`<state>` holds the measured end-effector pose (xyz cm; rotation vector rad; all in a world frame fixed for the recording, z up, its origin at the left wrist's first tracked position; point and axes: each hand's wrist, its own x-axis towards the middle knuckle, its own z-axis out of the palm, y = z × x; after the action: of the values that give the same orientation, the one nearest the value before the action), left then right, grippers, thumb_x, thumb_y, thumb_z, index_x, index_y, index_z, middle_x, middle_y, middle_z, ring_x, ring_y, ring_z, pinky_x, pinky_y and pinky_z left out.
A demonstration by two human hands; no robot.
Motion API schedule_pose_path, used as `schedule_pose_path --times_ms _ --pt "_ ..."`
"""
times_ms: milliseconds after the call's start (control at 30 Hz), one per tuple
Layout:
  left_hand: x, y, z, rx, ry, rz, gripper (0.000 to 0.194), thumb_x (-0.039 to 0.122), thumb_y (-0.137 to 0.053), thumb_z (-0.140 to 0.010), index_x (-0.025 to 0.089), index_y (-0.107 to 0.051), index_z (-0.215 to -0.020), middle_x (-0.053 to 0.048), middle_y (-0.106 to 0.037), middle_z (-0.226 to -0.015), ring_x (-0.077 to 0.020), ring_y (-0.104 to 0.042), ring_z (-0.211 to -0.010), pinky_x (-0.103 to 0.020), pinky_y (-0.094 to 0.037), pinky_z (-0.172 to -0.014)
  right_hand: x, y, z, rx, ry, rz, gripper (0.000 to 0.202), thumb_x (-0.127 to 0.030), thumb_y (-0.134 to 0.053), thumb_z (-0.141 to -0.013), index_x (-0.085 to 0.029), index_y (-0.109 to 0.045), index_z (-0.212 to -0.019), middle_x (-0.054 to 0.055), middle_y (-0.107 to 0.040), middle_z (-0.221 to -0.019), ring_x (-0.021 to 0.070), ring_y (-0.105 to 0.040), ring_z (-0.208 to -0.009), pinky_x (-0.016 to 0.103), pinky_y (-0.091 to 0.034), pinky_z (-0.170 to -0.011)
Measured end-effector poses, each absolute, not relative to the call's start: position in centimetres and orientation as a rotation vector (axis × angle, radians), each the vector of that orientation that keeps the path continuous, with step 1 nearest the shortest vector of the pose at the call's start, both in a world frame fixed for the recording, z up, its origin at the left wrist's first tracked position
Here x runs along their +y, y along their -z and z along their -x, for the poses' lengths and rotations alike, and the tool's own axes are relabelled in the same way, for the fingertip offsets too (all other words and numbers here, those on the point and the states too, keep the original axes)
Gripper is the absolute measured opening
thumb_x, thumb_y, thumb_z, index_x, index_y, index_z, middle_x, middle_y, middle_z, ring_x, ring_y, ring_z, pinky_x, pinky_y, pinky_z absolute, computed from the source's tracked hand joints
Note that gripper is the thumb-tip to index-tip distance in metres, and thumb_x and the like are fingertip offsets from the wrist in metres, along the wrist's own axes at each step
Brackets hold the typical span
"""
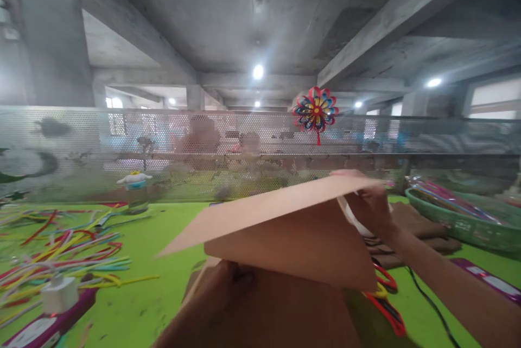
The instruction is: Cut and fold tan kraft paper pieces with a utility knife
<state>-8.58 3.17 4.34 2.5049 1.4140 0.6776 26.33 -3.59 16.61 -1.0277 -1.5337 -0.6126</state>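
At left, coloured strips [77,250] and a white plug [60,295] on a purple power strip [87,299] cluttered the green table [138,318], a bottle [137,196] standing beyond. Near the middle, the left hand [222,283] sat beneath the raised brown sheet [264,208], its fingers too dark to tell whether they gripped, while the right hand [374,207] had its fingers clamped on the sheet's far right end. Rightward lay red-and-yellow handles [381,290], partly blocked by the sheet, brown pieces [417,220], a black cable [433,307] and a green basket [468,232].
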Motion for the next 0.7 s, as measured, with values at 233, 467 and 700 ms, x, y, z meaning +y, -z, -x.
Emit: schedule_pose_path --times_ms 233,467,700 --pt "2.9 -4.1 7.9 1.326 -0.555 -2.637 0.018 0.035 -0.053 -0.086 0.027 -0.068 -0.088 -0.004 -0.067 -0.097 -0.0254 -0.059 -0.094 -0.036 -0.042 -0.083 -5.2 -13.6 -26.4 -1.674 0.609 0.912 0.022 -0.018 -0.058 -0.086 -0.028 -0.070 -0.101 0.005 -0.071 -0.097 0.0254 -0.064 -0.095 0.041 -0.050 -0.084" --pt "1.6 -3.9 7.9 1.214 -0.541 -2.768 0.022 0.038 -0.052 -0.091 0.023 -0.062 -0.078 -0.004 -0.059 -0.088 -0.0237 -0.052 -0.088 -0.036 -0.039 -0.077 -2.1 -9.7 -27.8 -1.699 0.511 0.947 0.028 -0.012 -0.053 -0.085 -0.029 -0.069 -0.101 0.004 -0.069 -0.096 0.0259 -0.065 -0.094 0.044 -0.054 -0.082" --pt "2.3 -3.2 7.7 1.107 -0.509 -2.831 0.030 0.034 -0.045 -0.097 0.021 -0.061 -0.075 -0.004 -0.057 -0.083 -0.0218 -0.051 -0.087 -0.034 -0.039 -0.076 -1.7 -9.2 -28.1 -1.755 0.502 0.948 0.030 -0.010 -0.050 -0.087 -0.029 -0.066 -0.103 0.005 -0.067 -0.099 0.0261 -0.063 -0.099 0.046 -0.052 -0.086"
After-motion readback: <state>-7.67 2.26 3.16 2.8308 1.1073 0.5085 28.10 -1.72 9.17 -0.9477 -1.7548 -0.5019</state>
